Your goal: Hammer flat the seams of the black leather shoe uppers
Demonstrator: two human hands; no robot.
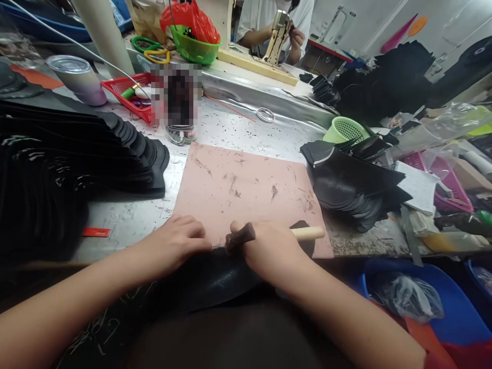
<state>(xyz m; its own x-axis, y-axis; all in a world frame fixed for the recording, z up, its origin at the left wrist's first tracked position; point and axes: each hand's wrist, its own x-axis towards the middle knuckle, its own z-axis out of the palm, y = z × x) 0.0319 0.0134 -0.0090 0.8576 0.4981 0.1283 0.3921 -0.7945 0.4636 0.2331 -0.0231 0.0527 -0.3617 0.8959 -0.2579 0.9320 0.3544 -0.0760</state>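
My right hand [272, 251] is wrapped round a hammer [307, 233]. Its dark head sticks out by my thumb and its pale wooden handle points right. My left hand [182, 238] has its fingers curled at the near edge of a pinkish board [246, 184]. Those fingers are closed on the edge of a black leather piece [219, 277], which hangs over the front of the bench towards my lap. Part of the black piece also shows beyond my right hand, under the handle. My fingers hide the edge itself.
Stacked black pieces stand left [126, 159] and right [353, 179] of the board. Behind are a tumbler [77, 79], a red basket [128, 95], a pale green basket [344, 130] and a tape ring [265, 115]. A blue tub [457, 302] sits low right. Another person [265, 31] works opposite.
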